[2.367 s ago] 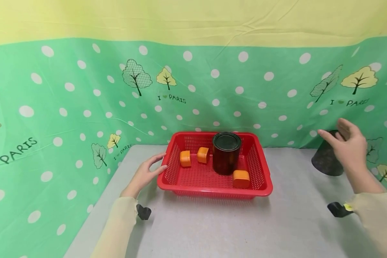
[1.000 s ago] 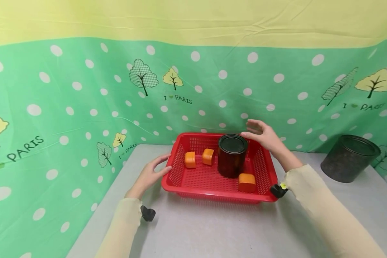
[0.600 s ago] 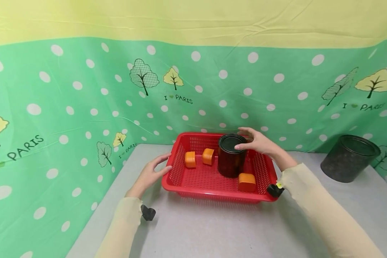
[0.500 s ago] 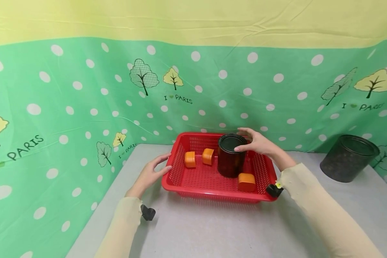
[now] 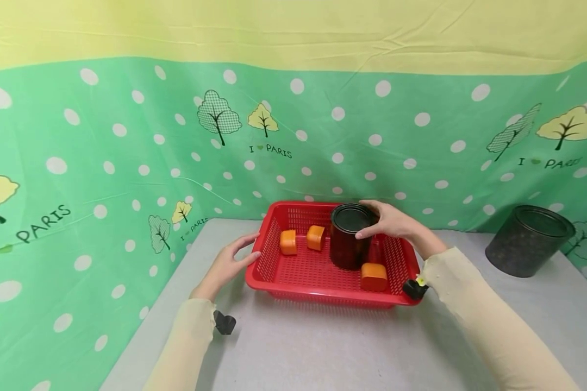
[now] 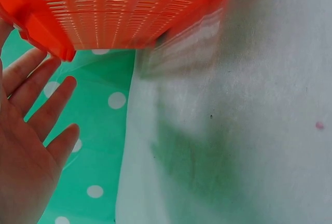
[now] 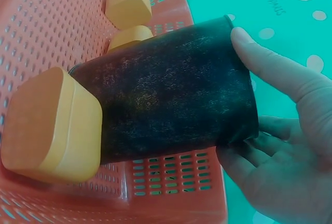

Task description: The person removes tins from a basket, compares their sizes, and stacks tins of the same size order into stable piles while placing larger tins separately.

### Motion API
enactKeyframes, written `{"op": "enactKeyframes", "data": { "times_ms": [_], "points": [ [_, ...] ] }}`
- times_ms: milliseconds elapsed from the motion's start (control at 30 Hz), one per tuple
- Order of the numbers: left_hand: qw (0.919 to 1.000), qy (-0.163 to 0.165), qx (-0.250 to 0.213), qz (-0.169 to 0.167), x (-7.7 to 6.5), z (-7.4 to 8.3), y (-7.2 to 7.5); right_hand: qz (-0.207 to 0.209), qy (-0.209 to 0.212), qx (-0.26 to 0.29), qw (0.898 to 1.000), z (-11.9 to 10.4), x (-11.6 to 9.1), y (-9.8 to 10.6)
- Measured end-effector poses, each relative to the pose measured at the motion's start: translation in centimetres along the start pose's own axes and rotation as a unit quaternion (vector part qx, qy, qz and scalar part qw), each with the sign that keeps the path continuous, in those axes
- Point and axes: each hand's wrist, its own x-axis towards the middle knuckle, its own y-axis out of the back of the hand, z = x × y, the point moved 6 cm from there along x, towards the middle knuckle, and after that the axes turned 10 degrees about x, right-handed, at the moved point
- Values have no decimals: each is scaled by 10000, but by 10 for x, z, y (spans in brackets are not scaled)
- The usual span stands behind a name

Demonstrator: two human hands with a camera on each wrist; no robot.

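Clamps the right hand (image 5: 389,221) on the can (image 5: 347,248), set in the basket (image 5: 318,293) just below those fingers, likely for a firm grip. Rests the left hand (image 5: 225,265) against the basket's side, with fingers apart, maybe to steady it.

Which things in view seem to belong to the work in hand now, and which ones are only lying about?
Probably part of the work:
Black can, gripped near its top by the right hand
Red basket, with the left hand touching its rim

Probably just lying about:
Three orange blocks, inside the basket, untouched
Dark gray can on the table
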Motion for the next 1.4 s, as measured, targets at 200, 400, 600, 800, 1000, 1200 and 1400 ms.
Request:
{"op": "enactKeyframes", "data": {
  "times_ms": [200, 400, 600, 800, 1000, 1200, 1400],
  "points": [
    [10000, -41, 1, 7, 0, 0, -2, 189, 155, -355, 9991, -2, -1, 1],
    [10000, -45, -22, 4, 0, 1, -2, 478, 170, -762, 9958, -2, -4, 5],
    [10000, -71, -22, -13, 0, 2, -3, 714, 192, -875, 9934, -8, -11, 11],
    [10000, -77, -23, -4, 0, 1, -3, 900, 208, -570, 9941, -16, -24, 21],
    [9999, -114, -15, 10, 0, 0, -4, 1282, 327, -273, 9908, -26, -45, 40],
    [9999, -111, -69, 10, -1, 2, -2, 1746, 359, -265, 9836, -38, -72, 66],
    [9999, -86, -124, 1, -3, 3, 1, 2176, 81, -465, 9749, -37, -102, 97]
  ]
}}
